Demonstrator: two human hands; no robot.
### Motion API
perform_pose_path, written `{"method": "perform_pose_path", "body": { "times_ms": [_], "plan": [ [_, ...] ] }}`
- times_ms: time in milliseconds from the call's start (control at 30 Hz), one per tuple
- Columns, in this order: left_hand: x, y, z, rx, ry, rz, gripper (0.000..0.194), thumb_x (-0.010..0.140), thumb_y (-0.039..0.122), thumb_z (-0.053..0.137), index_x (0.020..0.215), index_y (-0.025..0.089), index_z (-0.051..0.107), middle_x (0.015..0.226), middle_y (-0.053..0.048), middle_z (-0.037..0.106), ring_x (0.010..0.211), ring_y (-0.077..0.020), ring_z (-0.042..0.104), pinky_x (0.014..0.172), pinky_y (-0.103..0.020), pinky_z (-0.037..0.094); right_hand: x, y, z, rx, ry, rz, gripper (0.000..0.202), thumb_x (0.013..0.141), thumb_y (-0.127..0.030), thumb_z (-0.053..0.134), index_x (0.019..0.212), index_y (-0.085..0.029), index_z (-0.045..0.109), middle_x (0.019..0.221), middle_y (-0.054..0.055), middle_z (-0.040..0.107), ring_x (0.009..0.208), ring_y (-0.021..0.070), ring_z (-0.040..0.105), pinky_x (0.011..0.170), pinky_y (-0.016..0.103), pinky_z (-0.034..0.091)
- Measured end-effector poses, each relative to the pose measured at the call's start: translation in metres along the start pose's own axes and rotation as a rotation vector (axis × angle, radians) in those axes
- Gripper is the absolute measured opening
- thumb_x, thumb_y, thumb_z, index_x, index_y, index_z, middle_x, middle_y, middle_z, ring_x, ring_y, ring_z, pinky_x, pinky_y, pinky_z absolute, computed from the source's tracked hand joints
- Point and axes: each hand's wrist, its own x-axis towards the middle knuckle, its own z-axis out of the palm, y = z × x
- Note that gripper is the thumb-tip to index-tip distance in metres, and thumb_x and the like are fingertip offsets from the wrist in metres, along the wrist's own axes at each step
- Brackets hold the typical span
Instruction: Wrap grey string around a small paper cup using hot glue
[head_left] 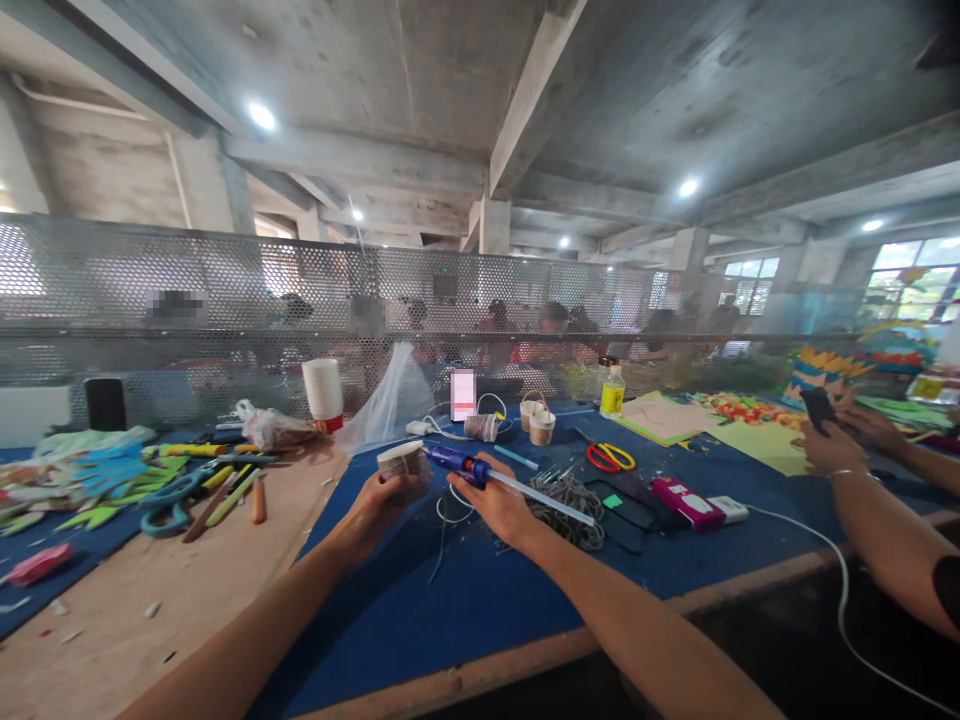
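Note:
My left hand (384,512) is closed around a paper cup (403,462) wrapped in cord, tipped on its side above the blue mat. In my right hand (501,505) is a blue hot glue gun (457,461), its nozzle close to the cup; whether they touch I cannot tell. A long translucent glue stick (551,500) sticks out of the gun's back over my right wrist. Beneath and beside that hand lies a heap of grey cord (574,520). Beyond my hands stand small cord-trimmed cups (541,427), and another wrapped cup (481,428) lies on its side.
Scissors (609,457), a pink box (686,503) and a white charger (727,510) with a cable lie to the right. Stacked paper cups (322,390), blue-handled scissors (166,508) and craft scraps are on the left. A neighbour's hands (832,440) hold a phone. A mesh partition (435,290) borders the table.

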Motion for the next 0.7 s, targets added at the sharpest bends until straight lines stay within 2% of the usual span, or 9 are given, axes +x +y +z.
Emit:
{"method": "perform_pose_path", "body": {
  "times_ms": [267,500,700],
  "plan": [
    [-0.0001,-0.0002,0.0009,-0.004,-0.009,0.020,0.046,0.071,0.026,0.086,0.115,0.017,0.077,0.112,-0.011,0.080,0.111,-0.0308,0.074,0.110,-0.044,0.051,0.0006,-0.0003,-0.0019,0.001,-0.012,0.014,0.032,0.097,-0.051,0.066,0.084,-0.022,0.065,0.080,0.002,0.067,0.072,0.0194,0.064,0.072,0.030,0.052],
    [-0.0022,0.0041,0.0026,-0.012,0.014,-0.001,0.041,0.070,0.028,0.088,0.108,0.017,0.079,0.107,-0.010,0.081,0.108,-0.0301,0.074,0.110,-0.043,0.050,0.0011,-0.0026,-0.0030,0.074,-0.019,0.027,0.035,0.098,-0.053,0.065,0.081,-0.022,0.065,0.079,0.002,0.067,0.071,0.0192,0.064,0.072,0.032,0.053],
    [-0.0030,0.0053,0.0032,-0.025,0.007,-0.013,0.042,0.070,0.030,0.090,0.109,0.015,0.079,0.106,-0.011,0.082,0.102,-0.0272,0.076,0.104,-0.038,0.055,0.0008,-0.0088,-0.0054,0.231,-0.098,0.207,0.034,0.095,-0.055,0.067,0.091,-0.021,0.070,0.066,-0.001,0.067,0.061,0.0193,0.065,0.064,0.031,0.054]
  ]
}}
